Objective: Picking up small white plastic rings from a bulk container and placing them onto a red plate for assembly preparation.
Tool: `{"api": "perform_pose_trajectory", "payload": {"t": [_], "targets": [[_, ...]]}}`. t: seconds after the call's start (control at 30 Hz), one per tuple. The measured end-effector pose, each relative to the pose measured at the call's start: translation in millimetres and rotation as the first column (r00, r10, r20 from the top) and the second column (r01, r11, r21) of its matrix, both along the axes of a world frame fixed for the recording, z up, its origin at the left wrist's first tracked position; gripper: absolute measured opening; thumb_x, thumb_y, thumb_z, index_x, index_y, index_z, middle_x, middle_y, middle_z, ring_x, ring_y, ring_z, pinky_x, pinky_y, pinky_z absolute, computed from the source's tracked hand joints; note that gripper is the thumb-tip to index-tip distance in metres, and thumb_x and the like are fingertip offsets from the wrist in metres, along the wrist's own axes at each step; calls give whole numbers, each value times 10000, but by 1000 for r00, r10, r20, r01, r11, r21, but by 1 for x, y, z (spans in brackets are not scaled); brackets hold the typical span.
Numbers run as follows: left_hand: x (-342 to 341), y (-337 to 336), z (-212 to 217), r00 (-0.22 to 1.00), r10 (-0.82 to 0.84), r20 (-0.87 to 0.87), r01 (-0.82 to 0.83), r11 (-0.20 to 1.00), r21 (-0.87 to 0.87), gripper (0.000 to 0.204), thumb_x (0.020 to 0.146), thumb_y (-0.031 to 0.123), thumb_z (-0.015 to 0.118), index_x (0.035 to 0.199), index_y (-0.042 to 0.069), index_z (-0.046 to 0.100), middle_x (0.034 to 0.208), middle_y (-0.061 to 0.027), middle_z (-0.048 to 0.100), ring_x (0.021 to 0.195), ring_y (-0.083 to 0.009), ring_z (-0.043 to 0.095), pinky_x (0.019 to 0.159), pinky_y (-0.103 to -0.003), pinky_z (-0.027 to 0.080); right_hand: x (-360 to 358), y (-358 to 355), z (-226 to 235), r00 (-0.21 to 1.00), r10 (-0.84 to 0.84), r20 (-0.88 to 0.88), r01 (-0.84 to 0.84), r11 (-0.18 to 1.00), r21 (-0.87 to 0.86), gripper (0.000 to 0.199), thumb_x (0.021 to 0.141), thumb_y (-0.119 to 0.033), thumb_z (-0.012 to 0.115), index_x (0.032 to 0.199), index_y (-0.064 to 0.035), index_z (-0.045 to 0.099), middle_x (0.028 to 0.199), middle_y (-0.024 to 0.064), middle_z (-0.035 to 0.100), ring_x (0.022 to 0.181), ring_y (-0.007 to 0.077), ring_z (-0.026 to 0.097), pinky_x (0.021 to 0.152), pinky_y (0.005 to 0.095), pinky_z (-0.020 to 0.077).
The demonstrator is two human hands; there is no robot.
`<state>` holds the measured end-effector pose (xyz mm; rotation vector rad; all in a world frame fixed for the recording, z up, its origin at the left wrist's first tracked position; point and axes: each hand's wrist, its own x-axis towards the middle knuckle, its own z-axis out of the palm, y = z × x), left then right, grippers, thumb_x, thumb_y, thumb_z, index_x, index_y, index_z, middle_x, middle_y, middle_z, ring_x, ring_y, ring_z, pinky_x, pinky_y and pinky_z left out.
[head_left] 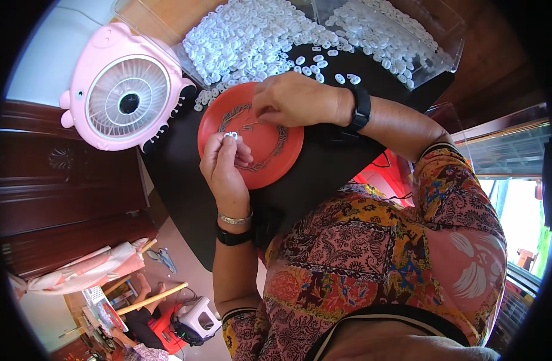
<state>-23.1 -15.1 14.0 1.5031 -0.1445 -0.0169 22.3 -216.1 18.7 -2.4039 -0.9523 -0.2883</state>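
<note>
My left hand [223,165] pinches a small white oval plastic piece with two holes [231,135] between thumb and fingertips, over the near left part of a round red dish [267,171]. Above the dish's far right side, my right hand [294,99] has its fingers curled together, the tips pointing down and left. Whatever those fingertips hold, if anything, is hidden. Thin grey metal pins [281,141] lie in a rough ring inside the dish, with a few near its middle.
A big heap of white oval pieces [246,42] spreads behind the dish, with more in a clear plastic bin [447,63] at the far right. A pink fan [128,102] stands left on the black table [192,210]. Another person's legs [150,295] show lower left.
</note>
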Motion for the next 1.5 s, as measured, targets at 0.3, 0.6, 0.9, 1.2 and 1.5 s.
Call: {"api": "perform_pose_trajectory", "payload": {"t": [0.3,0.6,0.9,1.2,1.5], "targets": [[3,0,-1,1000,-12,-3,11,999,-50,140,900,131,498,849,23,573,680,-42,577,565,-104,530,526,-214,397,4,13,-14,998,-17,54,32,956,-291,139,744,-179,642,785,-46,637,866,94,596,878,273,594,730,388,496],[7,9,2,998,58,3,-57,990,-131,126,871,115,512,826,22,584,667,-39,573,555,-110,531,507,-222,392,12,30,14,997,-9,-71,-29,852,-522,171,753,-196,622,801,-32,637,814,130,639,780,311,632,640,429,507],[3,22,44,985,151,80,-125,957,-263,139,868,115,520,827,3,592,674,-45,582,570,-110,533,530,-219,387,24,40,6,996,70,-53,-84,936,-342,241,757,-213,637,942,-59,619,907,111,627,885,296,604,731,403,500],[24,27,51,992,107,65,-85,955,-283,152,869,134,521,832,6,594,676,-39,580,571,-111,532,535,-224,387,3,64,-4,860,501,96,-448,832,-326,230,786,-208,592,993,-111,616,1014,79,574,979,265,553,802,376,480],[41,34,18,992,82,-98,-111,930,-351,155,870,153,523,844,19,597,666,-41,586,537,-124,540,510,-229,391,10,40,-7,894,413,172,-315,854,-415,125,782,-126,534,870,-62,596,897,86,583,880,253,595,718,359,508]]}}
